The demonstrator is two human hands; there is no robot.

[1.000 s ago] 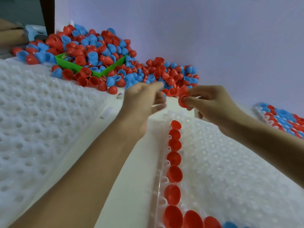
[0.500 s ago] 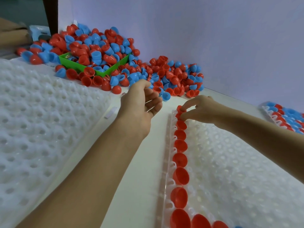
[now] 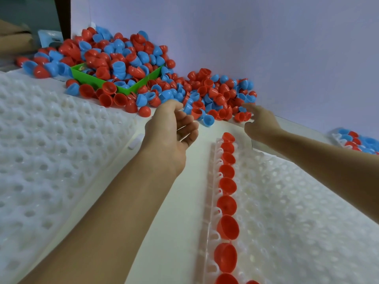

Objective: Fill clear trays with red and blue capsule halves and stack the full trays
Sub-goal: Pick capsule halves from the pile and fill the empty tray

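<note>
**Hands at the edge of the capsule heap**

Capsule halves, red and blue hollow plastic domes, lie in a loose heap point(image 3: 215, 93) against the pale wall, spilling around and over a green plastic bin point(image 3: 131, 87). The right hand point(image 3: 261, 124) reaches to the heap's near edge, fingers extended and touching the red halves there; whether it pinches one cannot be told. The left hand point(image 3: 170, 130) hovers above the white table point(image 3: 170, 232), palm turned inward, fingers loosely curled, holding nothing visible. Below the hands lies a clear dimpled plastic tray point(image 3: 297, 222), its left-hand column filled with a row of red halves point(image 3: 226, 203), open sides up. A second clear dimpled tray point(image 3: 41, 160) lies to the left. At far right sits a filled tray of red and blue halves point(image 3: 359, 140).
</note>
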